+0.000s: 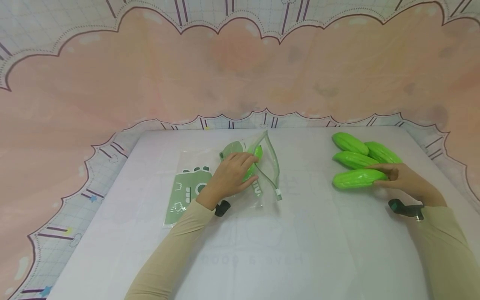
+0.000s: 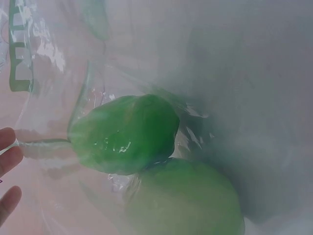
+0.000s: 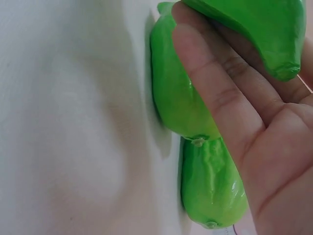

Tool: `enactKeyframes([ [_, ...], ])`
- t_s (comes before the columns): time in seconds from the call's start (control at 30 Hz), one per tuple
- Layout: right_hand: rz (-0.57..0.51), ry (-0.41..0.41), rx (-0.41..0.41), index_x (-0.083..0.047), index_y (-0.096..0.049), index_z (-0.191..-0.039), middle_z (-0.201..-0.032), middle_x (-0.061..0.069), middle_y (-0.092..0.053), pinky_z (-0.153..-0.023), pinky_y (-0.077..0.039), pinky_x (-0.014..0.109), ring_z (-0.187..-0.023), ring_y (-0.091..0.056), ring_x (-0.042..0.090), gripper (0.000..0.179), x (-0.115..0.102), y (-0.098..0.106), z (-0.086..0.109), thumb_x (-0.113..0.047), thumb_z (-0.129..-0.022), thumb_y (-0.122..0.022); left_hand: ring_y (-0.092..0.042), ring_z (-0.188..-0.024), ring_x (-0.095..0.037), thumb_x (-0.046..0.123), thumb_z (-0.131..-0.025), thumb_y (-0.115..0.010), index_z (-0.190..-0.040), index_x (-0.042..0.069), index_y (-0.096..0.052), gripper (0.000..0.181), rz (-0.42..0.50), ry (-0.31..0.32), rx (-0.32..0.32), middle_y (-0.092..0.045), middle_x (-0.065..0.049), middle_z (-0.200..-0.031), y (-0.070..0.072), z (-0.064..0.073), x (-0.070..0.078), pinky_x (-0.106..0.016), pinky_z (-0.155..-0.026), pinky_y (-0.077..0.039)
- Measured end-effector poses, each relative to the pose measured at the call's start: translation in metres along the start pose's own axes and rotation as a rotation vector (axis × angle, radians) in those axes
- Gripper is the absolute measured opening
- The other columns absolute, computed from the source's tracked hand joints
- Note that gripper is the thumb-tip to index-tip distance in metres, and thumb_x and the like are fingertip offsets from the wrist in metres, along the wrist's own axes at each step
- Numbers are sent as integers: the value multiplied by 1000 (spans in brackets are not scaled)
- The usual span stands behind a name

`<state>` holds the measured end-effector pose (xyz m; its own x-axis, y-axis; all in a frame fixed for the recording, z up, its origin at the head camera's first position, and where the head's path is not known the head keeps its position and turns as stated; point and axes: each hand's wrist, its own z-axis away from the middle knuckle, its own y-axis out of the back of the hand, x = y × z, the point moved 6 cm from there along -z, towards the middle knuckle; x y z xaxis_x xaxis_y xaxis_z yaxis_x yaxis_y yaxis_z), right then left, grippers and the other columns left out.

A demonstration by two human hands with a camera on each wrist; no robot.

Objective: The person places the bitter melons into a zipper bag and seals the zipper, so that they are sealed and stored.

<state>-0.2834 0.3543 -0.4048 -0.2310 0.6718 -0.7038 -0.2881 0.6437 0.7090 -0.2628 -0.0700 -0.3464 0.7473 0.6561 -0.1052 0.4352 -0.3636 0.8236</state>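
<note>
My right hand [image 1: 405, 181] grips the right end of a shiny, ridged green bitter melon [image 1: 356, 179], thumb on the near side and fingers behind. In the right wrist view this bitter melon [image 3: 274, 34] lies along the fingers, with two others beyond. At the middle left, my left hand [image 1: 232, 175] lies over a clear zip bag [image 1: 260, 196] with green dinosaur print. Its fingertips meet the bag's rim, whose mouth gapes to the right. Through the cloudy plastic, the left wrist view shows a green melon [image 2: 127, 134] and a paler rounded green shape [image 2: 186, 196] inside.
Behind the right hand, several more bitter melons [image 1: 348, 143] lie together on the white table [image 1: 300, 233]. A printed cloth [image 1: 232, 75] hangs behind the table. Black wrist cameras [image 1: 405, 208] sit under both wrists.
</note>
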Motion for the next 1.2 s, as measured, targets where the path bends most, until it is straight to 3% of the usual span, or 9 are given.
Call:
enactKeyframes([
  [0.27,107,-48,40,-7,-52,-131,-102,-32,-48,-69,-36,14,-85,-43,-8,51,-2,9,-1,-24,-85,-68,-61,-104,-22,31,-84,-68,-112,7,-57,39,-4,-8,8,-65,-8,-108,-1,0,0,-36,-95,-46],
  [0.47,54,-13,47,0,-51,-130,-108,-41,-44,-76,-36,2,-98,-40,-25,50,-7,12,-3,-18,-86,-67,-61,-105,-22,31,-83,-68,-111,6,-57,38,0,-13,13,-65,-8,-108,-2,1,-1,-37,-95,-46],
  [0.77,64,15,112,-6,-55,-128,-112,-36,-49,-78,-33,-1,-102,-40,-24,48,-20,22,-8,-16,-83,-70,-61,-104,-22,31,-83,-69,-110,7,-57,38,-13,-27,22,-65,-8,-107,0,0,0,-36,-94,-47],
  [1.0,-11,66,143,3,-54,-126,-113,-37,-50,-78,-42,2,-100,-48,-20,47,-36,27,-16,-4,-82,-69,-61,-103,-22,31,-84,-68,-110,6,-58,37,-13,-35,27,-65,-7,-105,2,0,2,-36,-94,-47],
  [1.2,-8,73,136,1,-53,-128,-110,-36,-52,-74,-45,5,-97,-51,-17,49,-48,29,-21,-5,-82,-69,-61,-103,-22,32,-85,-66,-109,7,-58,36,-9,-39,23,-65,-7,-105,3,-1,2,-37,-94,-46],
])
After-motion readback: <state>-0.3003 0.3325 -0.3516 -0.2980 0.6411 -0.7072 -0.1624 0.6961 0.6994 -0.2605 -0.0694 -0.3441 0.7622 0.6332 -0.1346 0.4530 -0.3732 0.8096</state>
